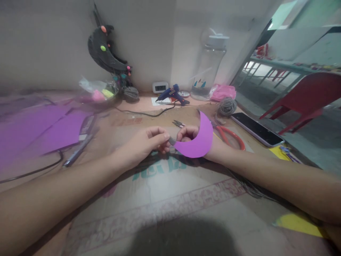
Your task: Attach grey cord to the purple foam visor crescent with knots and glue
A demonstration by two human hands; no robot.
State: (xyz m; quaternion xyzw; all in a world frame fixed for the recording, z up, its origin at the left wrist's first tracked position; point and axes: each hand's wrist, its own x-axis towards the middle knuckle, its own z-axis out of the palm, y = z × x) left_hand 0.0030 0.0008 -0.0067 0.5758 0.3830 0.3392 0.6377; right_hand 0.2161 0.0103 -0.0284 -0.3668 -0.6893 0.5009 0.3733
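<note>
A purple paper or foam crescent [204,144] is held above the cardboard, both horns curving round to the left. My left hand [157,140] pinches its lower horn between thumb and fingers, where a short grey wrapping [172,141] covers the tip. Just behind the crescent, my right hand [188,133] has its fingers curled close to that tip. The crescent partly hides this hand, so what its fingers grip cannot be made out. Grey yarn [252,188] trails beneath my right forearm. Scissors with orange handles [231,137] lie beyond my right wrist.
Purple sheets [39,128] and a pen [80,149] lie at left. Along the wall stand a blue glue gun [170,94], a small clock [160,87], a bottle [209,67] and a yarn ball [227,106]. A phone [257,129] rests at right. A dark crescent decoration [103,49] hangs behind.
</note>
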